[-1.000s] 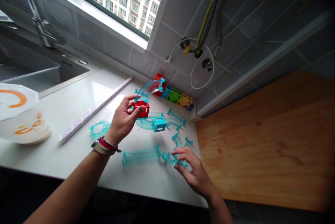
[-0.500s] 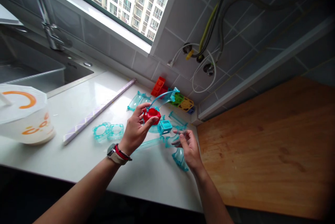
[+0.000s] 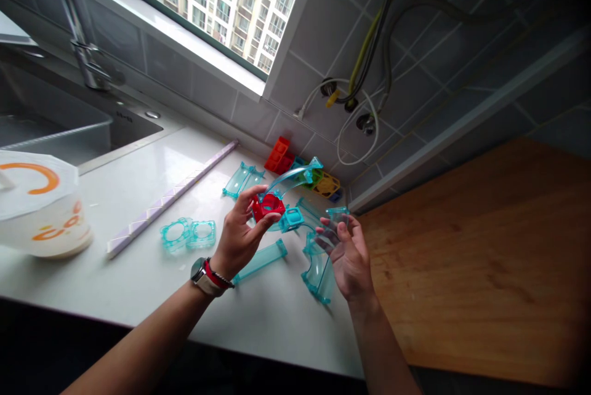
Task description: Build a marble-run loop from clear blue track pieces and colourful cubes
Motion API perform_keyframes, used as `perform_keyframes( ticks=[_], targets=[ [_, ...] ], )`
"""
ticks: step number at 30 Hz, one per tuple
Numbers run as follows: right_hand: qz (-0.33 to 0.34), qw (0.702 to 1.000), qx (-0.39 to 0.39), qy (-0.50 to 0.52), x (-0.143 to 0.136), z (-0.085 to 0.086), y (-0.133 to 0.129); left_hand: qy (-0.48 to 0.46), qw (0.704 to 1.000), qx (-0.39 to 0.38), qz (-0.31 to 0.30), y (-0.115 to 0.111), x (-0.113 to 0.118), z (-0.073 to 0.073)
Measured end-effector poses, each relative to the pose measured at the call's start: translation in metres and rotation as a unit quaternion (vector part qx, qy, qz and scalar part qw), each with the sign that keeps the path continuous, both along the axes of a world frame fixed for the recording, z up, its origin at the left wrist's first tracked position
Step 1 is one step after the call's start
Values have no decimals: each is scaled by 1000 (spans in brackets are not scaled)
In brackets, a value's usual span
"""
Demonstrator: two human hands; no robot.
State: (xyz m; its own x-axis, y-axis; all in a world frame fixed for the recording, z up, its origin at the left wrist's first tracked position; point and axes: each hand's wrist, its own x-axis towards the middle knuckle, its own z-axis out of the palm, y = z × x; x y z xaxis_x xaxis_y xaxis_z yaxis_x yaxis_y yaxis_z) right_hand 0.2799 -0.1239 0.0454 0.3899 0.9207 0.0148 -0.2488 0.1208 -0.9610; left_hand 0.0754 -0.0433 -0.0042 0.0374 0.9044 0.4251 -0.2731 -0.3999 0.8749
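My left hand point(image 3: 242, 232) grips a red block point(image 3: 269, 206) between thumb and fingers. A curved clear blue track piece point(image 3: 295, 175) rises from the block, and a blue cube point(image 3: 292, 219) sits at its right side. In my right hand point(image 3: 348, 253) is a transparent blue piece point(image 3: 338, 215), pinched between thumb and fingers; its lower part is hard to make out. Below and between the hands, a straight blue track piece point(image 3: 261, 261) lies on the white counter point(image 3: 277, 321). A curved blue piece point(image 3: 318, 272) rests just left of my right wrist.
Blue ring pieces point(image 3: 188, 232) and a blue plate point(image 3: 243, 179) lie left of my left hand. Red blocks point(image 3: 279, 155) and yellow ones point(image 3: 328, 184) stand by the wall. A lilac strip point(image 3: 173, 198), a cup point(image 3: 41, 204), a sink point(image 3: 133, 127) and a wooden board point(image 3: 475, 259) surround them.
My right hand has moved up and to the right, lifting a clear blue piece. My left hand keeps its grip on the red block, and the curved track has shifted slightly right.
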Motion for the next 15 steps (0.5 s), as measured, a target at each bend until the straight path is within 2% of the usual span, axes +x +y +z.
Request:
perform_keyframes(
  ticks=[2,5,10,13,15],
  targets=[
    [36,998,-15,44,1,10,-1,8,1000,4,-6,0,0,-1],
    [45,997,9,61,2,19,-1,27,1000,7,-13,1,0,-4],
    [52,991,111,-49,-7,49,5,48,997,-5,-52,3,-1,-9],
    [81,983,131,-104,-18,68,14,52,997,-6,-58,4,-1,-8],
    [79,983,126,-112,-25,74,22,57,997,-4,-49,3,-1,-8]
  ],
)
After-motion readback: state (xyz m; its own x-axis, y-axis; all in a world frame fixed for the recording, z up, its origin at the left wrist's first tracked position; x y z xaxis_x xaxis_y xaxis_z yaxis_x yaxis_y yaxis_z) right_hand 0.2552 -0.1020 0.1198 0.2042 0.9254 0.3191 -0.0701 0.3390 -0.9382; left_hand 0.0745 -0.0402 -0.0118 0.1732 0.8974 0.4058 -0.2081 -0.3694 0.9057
